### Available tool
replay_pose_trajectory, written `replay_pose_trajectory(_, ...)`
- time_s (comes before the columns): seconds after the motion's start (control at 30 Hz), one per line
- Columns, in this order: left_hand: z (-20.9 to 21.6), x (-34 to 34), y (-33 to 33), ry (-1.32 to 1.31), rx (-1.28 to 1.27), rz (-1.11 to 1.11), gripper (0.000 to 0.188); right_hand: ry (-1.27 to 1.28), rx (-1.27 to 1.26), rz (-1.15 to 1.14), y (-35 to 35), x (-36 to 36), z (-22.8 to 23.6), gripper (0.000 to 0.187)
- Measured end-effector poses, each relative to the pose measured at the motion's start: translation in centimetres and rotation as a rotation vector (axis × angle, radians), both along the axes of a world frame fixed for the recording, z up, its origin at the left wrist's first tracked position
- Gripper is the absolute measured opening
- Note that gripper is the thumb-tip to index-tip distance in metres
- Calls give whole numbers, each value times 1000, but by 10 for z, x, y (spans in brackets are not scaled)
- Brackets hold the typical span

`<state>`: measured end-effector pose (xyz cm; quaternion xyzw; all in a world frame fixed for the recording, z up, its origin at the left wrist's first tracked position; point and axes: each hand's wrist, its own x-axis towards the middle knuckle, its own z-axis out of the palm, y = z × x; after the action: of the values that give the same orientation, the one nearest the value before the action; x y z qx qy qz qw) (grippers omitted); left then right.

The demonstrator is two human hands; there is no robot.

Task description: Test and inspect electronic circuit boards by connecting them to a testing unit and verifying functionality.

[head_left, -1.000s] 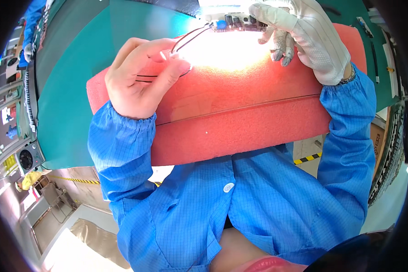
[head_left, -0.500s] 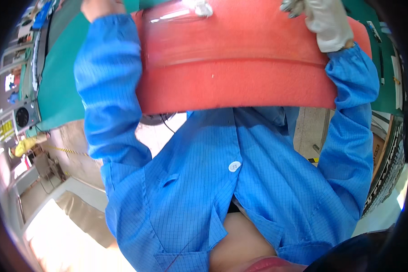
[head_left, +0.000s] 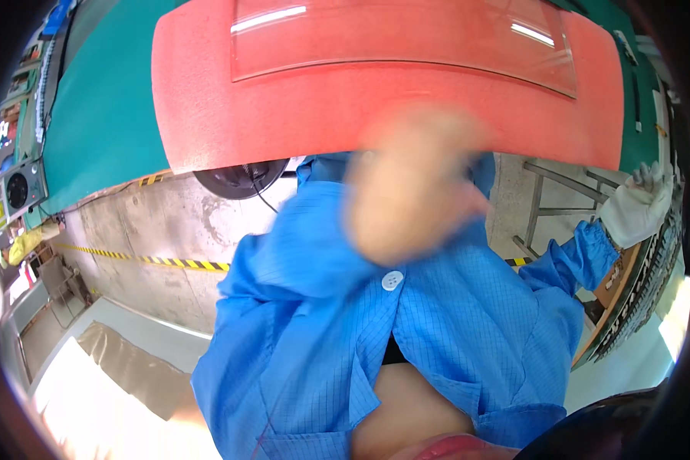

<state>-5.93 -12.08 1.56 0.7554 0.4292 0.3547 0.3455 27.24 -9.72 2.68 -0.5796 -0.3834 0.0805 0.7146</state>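
Note:
A clear, flat pane, apparently glass (head_left: pixel 406 38), lies on a red mat (head_left: pixel 391 111), its near edge and right corner showing. My left hand (head_left: pixel 414 184) is bare and raised in front of my chest, over the near edge of the mat. Motion smears it too much to read its fingers. Out to the right, my right hand (head_left: pixel 638 203) wears a whitish glove with grey fingertips. Its fingers point up and look apart, with nothing visible in them, beside a rack-like row of dark strips (head_left: pixel 645 295).
Under the mat spreads a green table surface (head_left: pixel 103 115). A round black seat (head_left: pixel 241 180) stands below the table's near edge. Farther right is a metal frame (head_left: pixel 548 207). Yellow-black tape (head_left: pixel 184 264) marks the floor; a grey device (head_left: pixel 23 188) sits far left.
Both hands have left the mat. My left hand has swung in toward my chest, and my gloved right hand has moved outward and nearer. The mat and pane now show more fully.

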Motion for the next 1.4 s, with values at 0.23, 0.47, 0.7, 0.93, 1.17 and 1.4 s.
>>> replay_pose_trajectory(0.23, -16, 88, -26, -369, -160, -800, 52, -147, -245, -155, -21, 20, 16, 31)
replay_pose_trajectory(0.47, 13, 41, 12, -296, 333, -537, 51, -916, -586, -525, 27, 124, -21, 45)
replay_pose_trajectory(0.7, 4, -18, 41, -243, 511, 107, 35, -1159, -906, -406, 69, 122, -12, 53)
replay_pose_trajectory(0.93, -2, -19, 56, -287, 205, 248, 36, -259, -652, -117, 81, 130, 18, 32)
replay_pose_trajectory(1.17, -3, -18, 57, -345, 153, 206, 38, -264, -612, 77, 91, 144, 51, 36)
replay_pose_trajectory(1.4, -4, -19, 57, -312, 151, 193, 39, -288, -654, 77, 94, 132, 55, 36)
